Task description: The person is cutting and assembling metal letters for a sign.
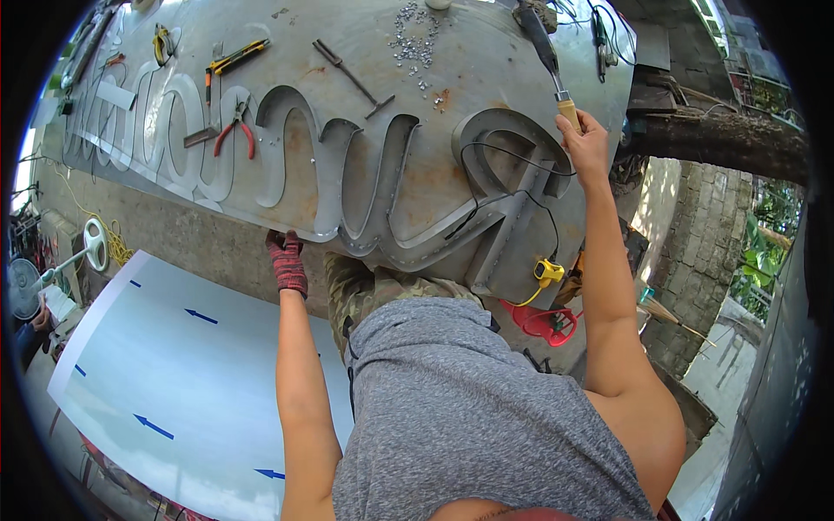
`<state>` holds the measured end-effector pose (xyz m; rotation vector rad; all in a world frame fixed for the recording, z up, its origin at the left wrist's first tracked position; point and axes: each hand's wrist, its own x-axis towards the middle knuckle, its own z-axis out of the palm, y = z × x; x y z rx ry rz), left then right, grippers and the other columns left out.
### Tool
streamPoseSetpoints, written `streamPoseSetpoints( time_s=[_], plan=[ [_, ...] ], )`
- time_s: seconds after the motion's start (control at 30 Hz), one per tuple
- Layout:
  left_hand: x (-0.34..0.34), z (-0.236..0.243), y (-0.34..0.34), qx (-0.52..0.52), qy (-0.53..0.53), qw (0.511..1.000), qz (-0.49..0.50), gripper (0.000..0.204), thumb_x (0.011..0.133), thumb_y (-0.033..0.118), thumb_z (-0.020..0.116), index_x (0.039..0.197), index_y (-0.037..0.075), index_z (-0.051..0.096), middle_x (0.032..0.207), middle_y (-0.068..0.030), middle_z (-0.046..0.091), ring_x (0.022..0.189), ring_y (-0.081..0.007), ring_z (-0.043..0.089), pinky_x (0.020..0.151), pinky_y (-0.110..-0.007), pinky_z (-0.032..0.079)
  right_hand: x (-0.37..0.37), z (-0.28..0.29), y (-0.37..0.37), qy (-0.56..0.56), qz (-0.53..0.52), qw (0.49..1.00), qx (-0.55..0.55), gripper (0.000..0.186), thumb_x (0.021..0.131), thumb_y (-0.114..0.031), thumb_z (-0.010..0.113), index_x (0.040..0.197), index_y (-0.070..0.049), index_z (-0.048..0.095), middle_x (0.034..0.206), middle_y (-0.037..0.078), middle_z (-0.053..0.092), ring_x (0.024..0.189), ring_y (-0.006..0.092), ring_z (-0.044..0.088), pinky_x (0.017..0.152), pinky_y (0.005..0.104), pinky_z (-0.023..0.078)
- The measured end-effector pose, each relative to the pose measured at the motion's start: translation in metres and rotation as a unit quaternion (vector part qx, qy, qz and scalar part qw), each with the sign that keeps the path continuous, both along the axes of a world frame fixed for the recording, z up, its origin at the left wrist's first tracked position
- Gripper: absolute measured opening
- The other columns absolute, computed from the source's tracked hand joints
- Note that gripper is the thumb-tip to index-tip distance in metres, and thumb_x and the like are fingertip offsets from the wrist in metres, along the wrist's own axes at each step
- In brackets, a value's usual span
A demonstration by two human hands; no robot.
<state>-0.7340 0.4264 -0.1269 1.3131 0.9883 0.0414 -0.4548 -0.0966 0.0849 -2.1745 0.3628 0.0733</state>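
My right hand (584, 146) is closed round the wooden handle of a soldering iron (546, 54), whose dark barrel points to the far side of the table. A black cord (521, 158) runs from near this hand across the metal lettering. My left hand (287, 262), in a red and dark knitted glove, has its fingers curled at the near edge of the metal tabletop (261, 214); its fingertips are partly hidden. Right of it stand joined grey sheet-metal letters (369, 204) with raised walls. A large looped metal letter (504, 187) lies nearest my right forearm.
Red-handled pliers (234, 130), a yellow cutter knife (239, 56), a T-shaped metal tool (354, 80) and scattered metal bits (413, 39) lie on the table. A yellow socket (547, 273) hangs by the near edge. A pale panel with blue arrows (200, 382) stands left of me.
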Motion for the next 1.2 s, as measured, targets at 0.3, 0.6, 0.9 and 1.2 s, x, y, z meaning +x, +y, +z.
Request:
streamPoseSetpoints(
  time_s=[0.3,0.6,0.9,1.2],
  plan=[
    [0.003,0.036,-0.002,-0.005,0.029,0.999,-0.02,0.062,0.1,0.035,0.068,0.151,0.013,0.041,0.141,-0.005,0.054,0.121,-0.0192,0.056,0.101,-0.036,0.047,0.09,-0.114,-0.061,0.008,-0.114,0.988,-0.1,0.038,0.09,-0.042,0.074,0.099,-0.006,0.074,0.083,0.008,0.074,0.07,0.0191,0.07,0.068,0.0368,0.054],
    [-0.088,0.021,0.033,0.126,0.145,0.978,-0.075,0.056,0.101,0.028,0.066,0.148,0.005,0.045,0.144,-0.0133,0.055,0.129,-0.0268,0.053,0.111,-0.04,0.04,0.127,-0.163,-0.049,-0.008,-0.109,0.981,-0.158,0.04,0.092,-0.045,0.068,0.099,-0.006,0.074,0.083,0.01,0.073,0.08,0.026,0.07,0.076,0.0397,0.052],
    [-0.057,0.104,-0.012,0.213,0.248,0.922,-0.207,0.052,0.1,0.027,0.067,0.143,0.004,0.05,0.142,-0.0157,0.056,0.128,-0.0276,0.054,0.11,-0.038,0.041,0.133,-0.18,-0.065,0.059,-0.087,0.977,-0.185,0.048,0.09,-0.048,0.07,0.112,-0.005,0.071,0.101,0.018,0.074,0.096,0.0393,0.069,0.084,0.0468,0.052],
    [-0.065,0.113,-0.005,0.23,0.236,0.917,-0.225,0.053,0.099,0.026,0.068,0.143,0.004,0.05,0.142,-0.0149,0.056,0.121,-0.0256,0.057,0.105,-0.036,0.044,0.133,-0.185,-0.064,0.06,-0.091,0.983,-0.148,0.067,0.082,-0.055,0.077,0.126,-0.005,0.067,0.115,0.016,0.073,0.113,0.0356,0.067,0.099,0.0454,0.05]
  ],
)
